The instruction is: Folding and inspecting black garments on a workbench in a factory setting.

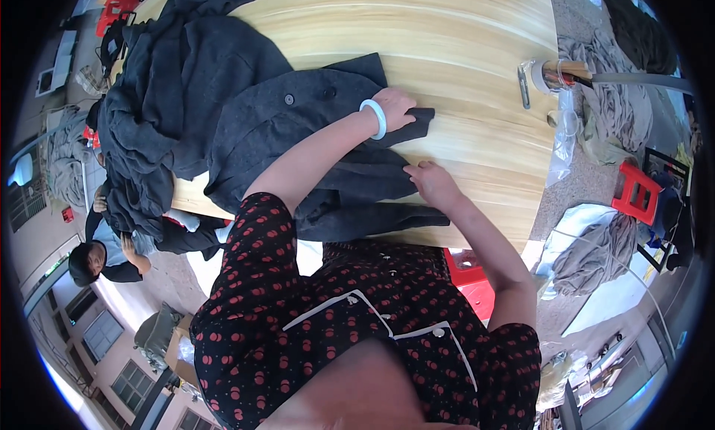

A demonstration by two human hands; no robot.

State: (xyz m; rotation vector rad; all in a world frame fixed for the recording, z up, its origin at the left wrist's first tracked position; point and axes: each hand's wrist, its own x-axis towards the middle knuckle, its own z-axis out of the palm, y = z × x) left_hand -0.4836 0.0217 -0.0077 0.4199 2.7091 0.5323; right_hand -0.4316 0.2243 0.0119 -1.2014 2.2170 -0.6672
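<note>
Left hand (393, 107), toward one o'clock from centre, lies palm down over the dark garment (290, 117); whether its curled fingers grip cloth cannot be told. Right hand (436, 186), near three o'clock, pinches the garment's edge, probably to hold it straight against the other hand's weight. The garment spreads from centre toward ten o'clock, where more dark cloth (145, 125) lies heaped, perhaps pushed aside for working room.

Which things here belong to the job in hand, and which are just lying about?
Seemingly in use:
- dark grey cloth garment with buttons, touched by left hand and right hand
- pale wood-grain table beneath

Seemingly lying about:
- white round tool container
- red plastic stool, right
- crumpled grey cloth
</note>
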